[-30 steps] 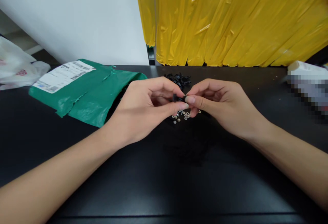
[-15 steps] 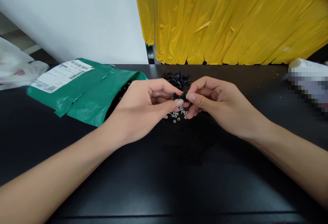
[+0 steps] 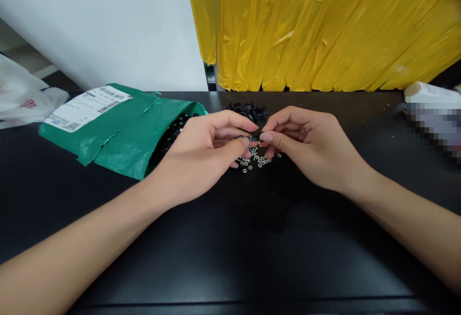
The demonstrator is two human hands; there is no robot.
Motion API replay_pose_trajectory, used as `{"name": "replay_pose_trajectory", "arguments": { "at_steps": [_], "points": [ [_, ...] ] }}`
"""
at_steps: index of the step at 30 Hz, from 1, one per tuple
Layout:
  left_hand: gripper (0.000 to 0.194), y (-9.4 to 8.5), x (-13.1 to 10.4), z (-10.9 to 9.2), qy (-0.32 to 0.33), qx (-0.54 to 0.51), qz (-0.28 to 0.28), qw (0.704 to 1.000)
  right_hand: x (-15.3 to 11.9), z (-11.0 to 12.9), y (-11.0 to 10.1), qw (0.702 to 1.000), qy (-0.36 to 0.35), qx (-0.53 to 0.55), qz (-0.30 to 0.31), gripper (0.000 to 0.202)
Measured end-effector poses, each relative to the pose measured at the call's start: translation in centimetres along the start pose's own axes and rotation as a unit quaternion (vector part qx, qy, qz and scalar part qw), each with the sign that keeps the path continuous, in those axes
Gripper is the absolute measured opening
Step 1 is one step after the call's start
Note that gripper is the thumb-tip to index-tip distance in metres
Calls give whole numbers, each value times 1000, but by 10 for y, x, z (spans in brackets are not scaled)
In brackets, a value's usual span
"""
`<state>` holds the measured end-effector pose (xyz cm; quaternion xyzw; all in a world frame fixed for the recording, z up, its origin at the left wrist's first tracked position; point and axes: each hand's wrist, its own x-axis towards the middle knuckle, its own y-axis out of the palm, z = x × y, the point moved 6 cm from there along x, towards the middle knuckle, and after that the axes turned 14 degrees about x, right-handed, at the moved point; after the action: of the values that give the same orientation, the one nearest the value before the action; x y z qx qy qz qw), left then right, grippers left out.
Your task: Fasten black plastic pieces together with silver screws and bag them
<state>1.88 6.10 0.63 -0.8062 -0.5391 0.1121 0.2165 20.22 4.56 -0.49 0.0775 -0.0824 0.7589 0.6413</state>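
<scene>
A small black part, too small to name exactly, is held between both hands above the dark table. My left hand pinches its left side with thumb and fingers. At its right end, the thumb and forefinger of my right hand are pressed together on it. Just below and behind the fingers lie scattered metal washers and small screws, partly hidden by the hands. Beyond the hands is a heap of small black pieces.
An open green mailing bag with black pieces inside lies at the left, next to a white plastic bag. A white box-like item, partly blurred, stands at the right. Yellow plastic sheeting hangs behind the black table.
The black part has turned between the fingers and looks thinner now. My left forefinger has lifted slightly off its top, and more washers show beneath the hands.
</scene>
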Motion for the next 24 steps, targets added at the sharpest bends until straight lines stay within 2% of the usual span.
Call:
{"name": "replay_pose_trajectory", "arguments": {
  "at_steps": [5, 9, 13, 19, 24],
  "points": [
    [15, 0, 0, 6, -8, 43, -18, 999, -1, 0, -1, 998, -30, -63, 2, 19],
    [15, -1, -1, 8, 4, 96, -40, 995, -2, -1, 0, 997, -27, -71, -1, 18],
    [17, 0, -3, 9, 4, 121, -38, 992, -3, -1, 3, 998, -6, -63, -3, 16],
    [18, -1, -4, 10, 11, 135, -43, 990, -4, -1, 4, 998, 0, -60, -14, 14],
    [19, 3, -6, 8, 4, 108, -25, 994, -4, -1, 2, 997, -6, -72, -36, 14]
  ]
}}
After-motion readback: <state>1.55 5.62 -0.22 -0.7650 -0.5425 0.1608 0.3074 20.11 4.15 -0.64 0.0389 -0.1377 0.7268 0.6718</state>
